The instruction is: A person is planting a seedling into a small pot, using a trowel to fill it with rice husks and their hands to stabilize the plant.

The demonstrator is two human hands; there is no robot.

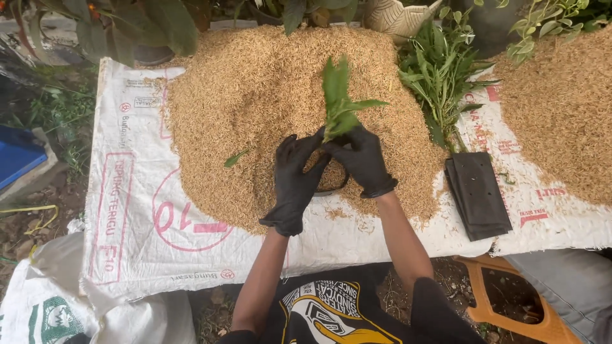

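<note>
Green cutting (338, 102), a leafy sprig with long pointed leaves, stands upright at the near edge of a big heap of rice husks (255, 95), its base pinched between two black-gloved hands. Left hand (294, 181) curls round a small dark pot or bag (331, 178) half hidden behind the fingers, thumb reaching up to the stem. Right hand (364, 159) is closed narrowly on the stem base from the other side. Both rest on a white woven sack (134, 210) spread flat, whose near edge hangs just before the person's knees. Right of the hands lies a stack of flat black bags (478, 194); beyond it, a bundle of more cuttings (437, 76). Bare sack lies open to the left.
</note>
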